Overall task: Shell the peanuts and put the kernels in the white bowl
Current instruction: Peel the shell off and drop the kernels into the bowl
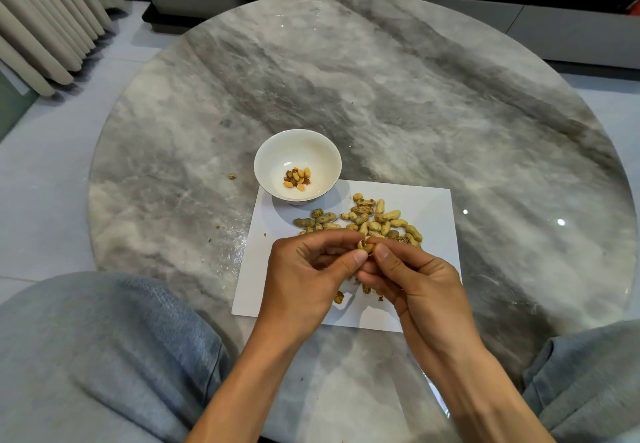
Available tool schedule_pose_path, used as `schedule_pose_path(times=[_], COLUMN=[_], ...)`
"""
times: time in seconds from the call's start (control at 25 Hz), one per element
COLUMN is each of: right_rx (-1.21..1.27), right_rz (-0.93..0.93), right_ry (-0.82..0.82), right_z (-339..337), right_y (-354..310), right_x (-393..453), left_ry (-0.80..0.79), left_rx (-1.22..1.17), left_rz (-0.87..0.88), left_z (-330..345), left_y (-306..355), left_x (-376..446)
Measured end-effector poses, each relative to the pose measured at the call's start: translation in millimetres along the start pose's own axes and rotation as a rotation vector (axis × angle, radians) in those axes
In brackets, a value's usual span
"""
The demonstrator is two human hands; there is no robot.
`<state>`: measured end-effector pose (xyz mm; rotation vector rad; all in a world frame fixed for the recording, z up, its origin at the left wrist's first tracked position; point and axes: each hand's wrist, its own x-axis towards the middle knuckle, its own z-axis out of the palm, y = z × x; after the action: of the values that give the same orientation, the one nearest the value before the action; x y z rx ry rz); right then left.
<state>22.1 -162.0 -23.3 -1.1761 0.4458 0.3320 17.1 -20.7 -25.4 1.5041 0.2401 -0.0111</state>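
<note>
Hands pinch one cracked, ridged peanut above white paper.

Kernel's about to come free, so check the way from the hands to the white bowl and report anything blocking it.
Nothing visible blocks it. Both hands, left hand and right hand, pinch the peanut; only the flat peanut pile lies below the way to the white bowl.

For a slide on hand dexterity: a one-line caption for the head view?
Both hands pinch open a peanut above the pile, a few kernels already in the white bowl.
</note>
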Motion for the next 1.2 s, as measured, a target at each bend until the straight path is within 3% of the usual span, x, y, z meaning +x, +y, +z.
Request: schedule_pose_path(times=[0.28, 0.36, 0.48, 0.6, 0.72, 0.88, 1.04, 1.2], right_rx=[-0.047, -0.205, -0.592, -0.877, -0.961, -0.934, -0.769, -0.828], right_rz=[-0.07, -0.204, -0.569, -0.869, -0.973, -0.952, -0.717, -0.505], right_ry=[0.009, 0.039, 0.047, 0.046, 0.066, 0.051, 0.092, 0.115], right_z=[1, 2, 3, 0, 0, -1, -2, -7], right_y=[1, 3, 11, 20, 21, 21, 18, 25], right_x=[1, 1, 1, 4, 5, 4, 4, 10], left_ry=[0.032, 0.067, 0.111, 0.113, 0.115, 0.117, 0.134, 0.201], left_rx=[-0.081, -0.234, -0.559, -0.655, -0.674, -0.692, -0.674, -0.66], left_rz=[-0.134, -0.272, -0.432, -0.463, -0.492, -0.529, -0.601, -0.663], left_z=[7, 11, 13, 13, 13, 13, 12, 8], left_y=[-1, -1, 3, 4, 5, 6, 4, -1], left_x=[-3, -2, 0, 1, 3, 3, 1, 1])
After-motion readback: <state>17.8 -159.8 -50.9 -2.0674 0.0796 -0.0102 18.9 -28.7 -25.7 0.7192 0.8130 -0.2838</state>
